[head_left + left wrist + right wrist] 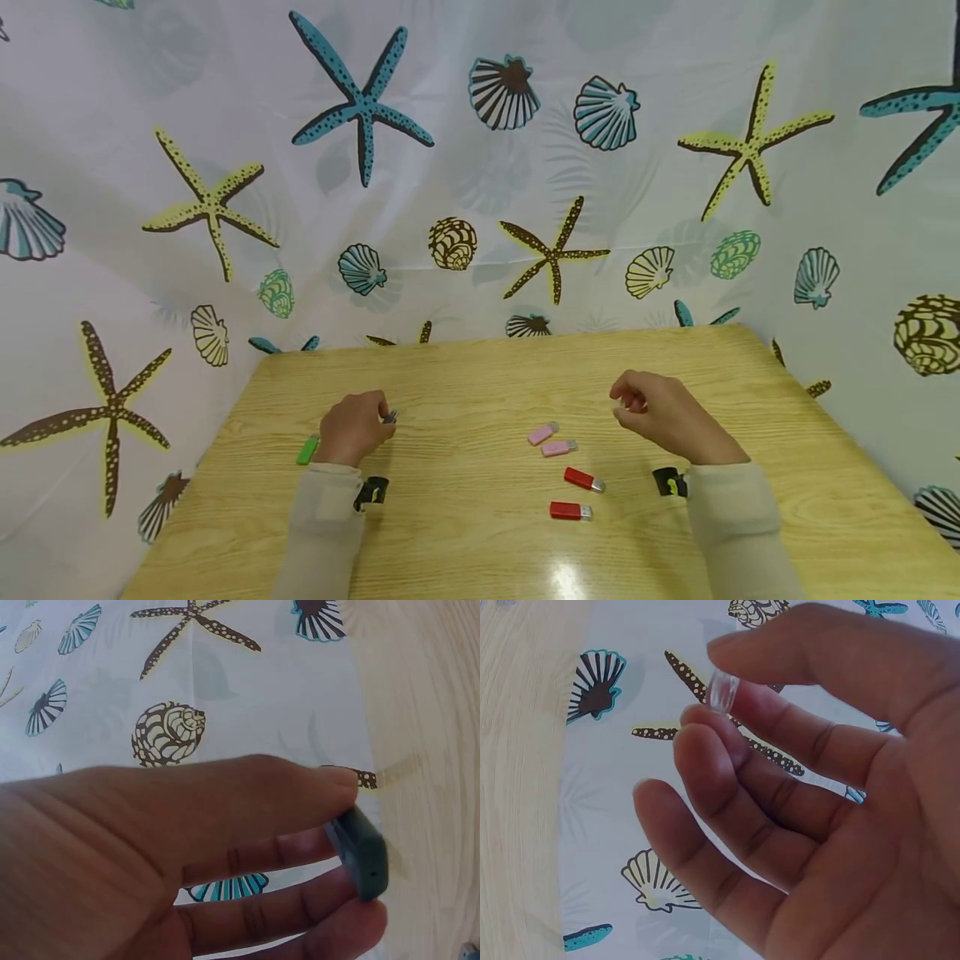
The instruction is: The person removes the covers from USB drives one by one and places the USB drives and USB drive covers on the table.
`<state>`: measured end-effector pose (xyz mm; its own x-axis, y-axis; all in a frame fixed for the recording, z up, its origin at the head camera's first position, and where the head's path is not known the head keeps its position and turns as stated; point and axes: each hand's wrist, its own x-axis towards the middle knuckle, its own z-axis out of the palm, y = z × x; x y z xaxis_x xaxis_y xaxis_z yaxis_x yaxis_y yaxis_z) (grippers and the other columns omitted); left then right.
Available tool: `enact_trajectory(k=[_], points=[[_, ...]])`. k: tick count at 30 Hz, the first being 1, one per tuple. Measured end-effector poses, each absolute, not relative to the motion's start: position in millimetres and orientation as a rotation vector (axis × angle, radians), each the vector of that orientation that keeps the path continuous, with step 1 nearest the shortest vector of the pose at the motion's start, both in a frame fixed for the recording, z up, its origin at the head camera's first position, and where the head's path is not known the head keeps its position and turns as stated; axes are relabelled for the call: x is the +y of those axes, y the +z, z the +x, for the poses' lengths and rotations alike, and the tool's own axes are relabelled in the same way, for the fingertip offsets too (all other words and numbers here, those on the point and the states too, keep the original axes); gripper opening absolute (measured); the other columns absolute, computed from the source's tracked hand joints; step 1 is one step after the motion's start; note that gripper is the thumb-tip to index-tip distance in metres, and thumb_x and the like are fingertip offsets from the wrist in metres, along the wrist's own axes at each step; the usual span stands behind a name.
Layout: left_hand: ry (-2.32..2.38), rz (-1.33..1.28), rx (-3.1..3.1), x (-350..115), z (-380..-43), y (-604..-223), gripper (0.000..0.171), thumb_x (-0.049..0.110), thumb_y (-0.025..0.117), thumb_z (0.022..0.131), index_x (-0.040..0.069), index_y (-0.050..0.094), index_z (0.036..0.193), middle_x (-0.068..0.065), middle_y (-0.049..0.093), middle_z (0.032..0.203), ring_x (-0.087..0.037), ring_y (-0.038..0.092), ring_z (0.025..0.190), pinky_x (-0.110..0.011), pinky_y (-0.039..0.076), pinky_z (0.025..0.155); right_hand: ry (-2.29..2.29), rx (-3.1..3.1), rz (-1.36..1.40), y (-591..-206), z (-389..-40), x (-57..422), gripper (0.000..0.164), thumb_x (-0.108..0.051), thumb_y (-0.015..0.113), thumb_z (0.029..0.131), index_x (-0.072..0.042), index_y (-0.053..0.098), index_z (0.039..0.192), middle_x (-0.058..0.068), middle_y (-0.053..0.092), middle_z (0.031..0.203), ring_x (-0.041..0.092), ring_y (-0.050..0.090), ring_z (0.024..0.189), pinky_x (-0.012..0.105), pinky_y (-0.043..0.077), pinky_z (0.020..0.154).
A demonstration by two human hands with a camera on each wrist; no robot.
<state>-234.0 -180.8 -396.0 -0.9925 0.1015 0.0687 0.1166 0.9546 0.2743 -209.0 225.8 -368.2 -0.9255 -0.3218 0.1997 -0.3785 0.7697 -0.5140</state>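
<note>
Between thumb and fingertips, my left hand [351, 427] pinches a dark green USB stick [365, 855] above the table's left half. In the head view its metal end [391, 416] pokes out past the fingers. A bright green USB stick [307, 450] lies beside the left wrist, partly covered by the hand. Over the right half, my right hand [660, 408] pinches a small clear plastic cap [722, 691] between thumb and index finger, its other fingers loosely bent. Two pink USB sticks [557, 448] and two red USB sticks [571, 511] lie between the hands, metal plugs pointing right.
The wooden table [465, 392] reaches back to a white curtain [480, 175] printed with starfish and shells, which also hangs at both sides. Dark wrist straps [371, 492] show at the cuffs of the light sleeves [738, 517].
</note>
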Motion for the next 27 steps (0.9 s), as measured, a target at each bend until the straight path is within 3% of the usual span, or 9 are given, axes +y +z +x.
enact_trajectory(k=[14, 21, 27], points=[[-0.446, -0.051, -3.135, -194.4, -242.2, -401.6, 0.017, 0.016, 0.073, 0.081, 0.011, 0.058, 0.075, -0.003, 0.058, 0.065, -0.016, 0.049, 0.051, -0.029, 0.036, 0.044, 0.869, -2.888, 0.526, -375.2, -218.2, 239.4, 0.009, -0.006, 0.065, 0.087, -0.006, 0.063, 0.096, 0.002, 0.058, 0.08, 0.017, 0.051, 0.073, 0.033, 0.047, 0.065], [-0.453, -0.006, -3.181, -199.1, -246.7, -408.1, 0.039, 0.013, 0.069, 0.082, 0.016, 0.043, 0.053, 0.005, 0.033, 0.046, -0.01, 0.029, 0.042, -0.026, 0.025, 0.04, 0.842, -2.892, 0.498, -380.9, -222.7, 245.6, 0.009, -0.008, 0.066, 0.087, -0.007, 0.064, 0.096, 0.002, 0.059, 0.081, 0.016, 0.051, 0.074, 0.033, 0.047, 0.065], [-0.444, -0.013, -3.186, -203.5, -248.6, -411.9, 0.043, 0.013, 0.068, 0.083, 0.017, 0.042, 0.05, 0.006, 0.034, 0.042, -0.01, 0.031, 0.04, -0.027, 0.026, 0.039, 0.85, -2.883, 0.465, -382.8, -224.2, 252.3, 0.013, -0.008, 0.067, 0.087, -0.005, 0.064, 0.099, 0.004, 0.06, 0.084, 0.016, 0.052, 0.075, 0.035, 0.047, 0.065]])
